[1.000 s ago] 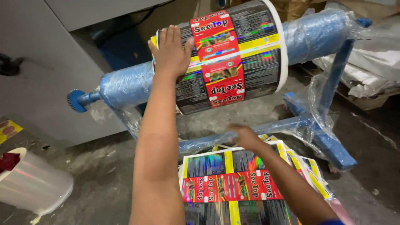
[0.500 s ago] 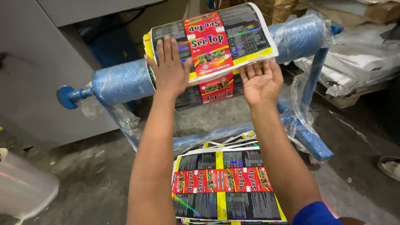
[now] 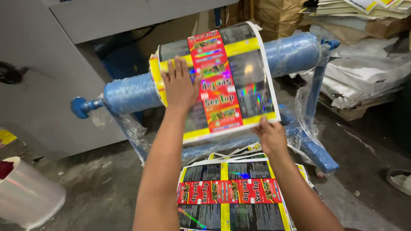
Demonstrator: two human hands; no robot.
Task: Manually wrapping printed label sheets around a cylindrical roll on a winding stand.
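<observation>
Pressing printed film (image 3: 222,85) under left hand (image 3: 180,83), right hand (image 3: 269,137) pinching its lower edge

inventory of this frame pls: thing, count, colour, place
printed sheet: 1, red, yellow and dark, glossy, draped over the roller
roller: 1, blue, plastic-wrapped, on a stand across mid frame
stand: 1, blue, holds the roller, foot on the floor at right
sheet stack: 1 pile, same print, on the floor below the roller
film roll: 1, clear, lower left on the floor
cabinet: 1, grey, behind the roller at left
sacks: several, white, piled at right
cardboard: some, brown, top right
left hand: flat on the sheet, on the roller
right hand: pinches the sheet's lower right edge
</observation>
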